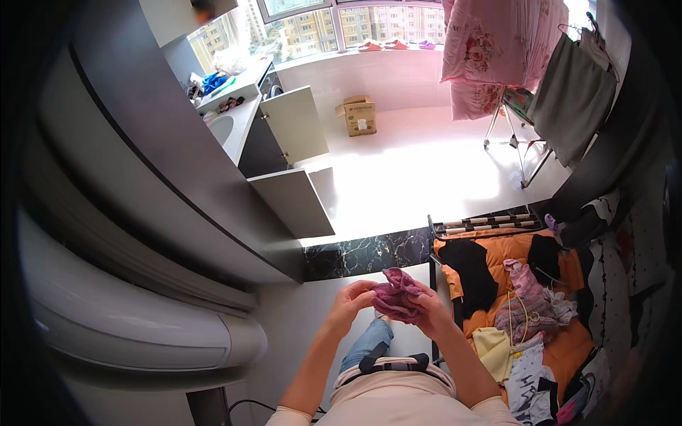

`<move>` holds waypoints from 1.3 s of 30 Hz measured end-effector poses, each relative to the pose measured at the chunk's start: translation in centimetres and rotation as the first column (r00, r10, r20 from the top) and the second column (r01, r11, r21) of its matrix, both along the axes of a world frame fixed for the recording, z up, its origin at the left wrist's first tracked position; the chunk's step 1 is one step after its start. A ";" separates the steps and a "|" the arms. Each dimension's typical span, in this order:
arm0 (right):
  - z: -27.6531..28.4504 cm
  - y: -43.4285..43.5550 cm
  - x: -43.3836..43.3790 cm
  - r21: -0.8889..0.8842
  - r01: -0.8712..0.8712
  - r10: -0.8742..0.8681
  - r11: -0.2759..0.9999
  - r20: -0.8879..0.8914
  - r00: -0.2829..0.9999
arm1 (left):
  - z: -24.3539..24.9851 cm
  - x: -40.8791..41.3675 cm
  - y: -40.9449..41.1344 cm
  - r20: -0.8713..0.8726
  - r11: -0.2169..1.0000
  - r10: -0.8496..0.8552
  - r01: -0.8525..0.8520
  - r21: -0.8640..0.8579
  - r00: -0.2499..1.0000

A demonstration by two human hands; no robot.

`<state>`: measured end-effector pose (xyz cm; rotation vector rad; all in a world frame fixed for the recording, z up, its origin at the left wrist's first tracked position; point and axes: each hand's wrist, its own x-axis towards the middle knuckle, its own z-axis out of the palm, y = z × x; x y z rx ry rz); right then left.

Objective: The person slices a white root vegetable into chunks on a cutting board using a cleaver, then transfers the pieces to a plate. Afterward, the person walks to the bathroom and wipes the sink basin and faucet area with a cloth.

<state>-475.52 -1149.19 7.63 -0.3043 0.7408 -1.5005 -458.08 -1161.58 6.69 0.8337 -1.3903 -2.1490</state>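
Note:
A bunched mauve-purple cloth item [397,298], perhaps a small garment, is held up in front of my waist. My left hand [352,304] pinches its left edge between thumb and fingers. On the other side, my right hand [432,311] grips the cloth, its fingers partly hidden behind the folds. To my right, an orange quilted cover [570,346] lies on a metal-framed bed or cot. Spread over it are a black garment [471,274], a yellow cloth [493,351], a pink-grey knit garment [525,317] with a yellow hanger [533,316], and a white printed shirt [525,375].
A white floor-standing air conditioner [144,330] stands at left. Beyond the black marble threshold [367,253] are open cabinet doors [295,125], a cardboard box [360,117], and a drying rack [514,141] under a pink floral quilt [490,48]. Grey trousers [573,98] hang at right.

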 end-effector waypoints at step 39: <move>-1.0 -87.5 -59.4 0.112 -0.157 0.171 0.981 -0.132 0.976 | -3.0 -56.8 -83.7 0.034 0.952 0.297 -0.299 0.068 0.954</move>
